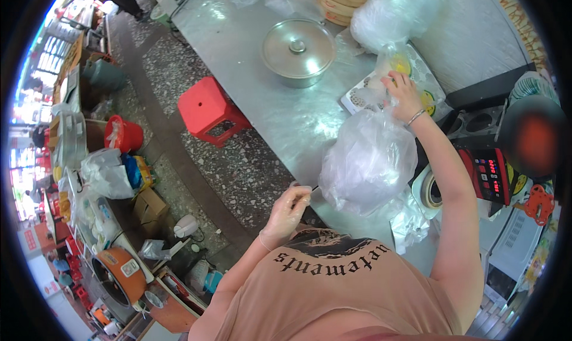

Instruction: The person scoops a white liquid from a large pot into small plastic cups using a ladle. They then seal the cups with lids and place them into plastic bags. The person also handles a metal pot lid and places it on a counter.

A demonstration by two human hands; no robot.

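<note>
My right hand [404, 97], with a bracelet at the wrist, reaches over a white tray with round holes [357, 100]. Its fingers touch thin clear plastic there; whether they pinch it is unclear. Yellow-green round items [428, 102] lie beside and beyond the fingers, under clear film. Just below this hand, a large bulging clear plastic bag [368, 162] rests on the steel table [250, 68]. My left hand [283, 216] wears a clear disposable glove and hovers by the table's near edge, close to my shirt. Its fingers are curled, with no object visible in them.
A lidded metal pot [298, 52] stands on the table, with bamboo steamers [335, 3] and another plastic bag [384, 23] behind. On the right is a machine with a lit red panel [485, 175]. A red stool [210, 110] stands on the floor beside the table.
</note>
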